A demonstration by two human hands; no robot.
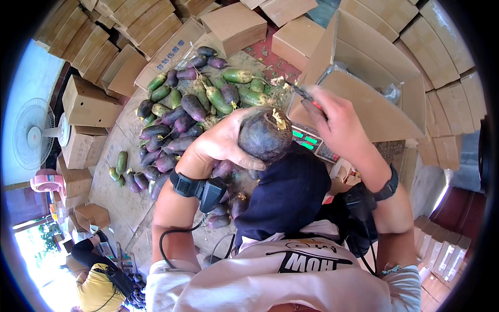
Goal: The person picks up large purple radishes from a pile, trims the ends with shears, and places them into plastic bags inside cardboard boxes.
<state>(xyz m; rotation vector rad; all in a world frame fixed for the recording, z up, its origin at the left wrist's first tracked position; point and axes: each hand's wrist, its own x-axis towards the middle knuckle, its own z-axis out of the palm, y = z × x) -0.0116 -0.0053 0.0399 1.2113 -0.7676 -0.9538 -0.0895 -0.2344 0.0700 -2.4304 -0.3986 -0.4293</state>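
A big dark purple radish (264,137) with a pale, ragged top rests in my left hand (218,136), in front of my dark-clothed lap. My fingers and thumb wrap its side. To its upper right, my right hand (337,117) grips a small cutting tool (303,94) with a black and red handle; its tip is blurred, so its exact kind is unclear. The tool is apart from the radish. Beyond my left hand, purple radishes (193,107) and green radishes (219,100) lie heaped on flattened cardboard (113,179).
A large open carton (366,109) stands at the right on a digital scale (312,145) with lit green displays. Stacked cartons (429,50) line the sides. A white fan (35,130) and a pink fan (46,180) stand at left. Another person (99,290) in yellow is at lower left.
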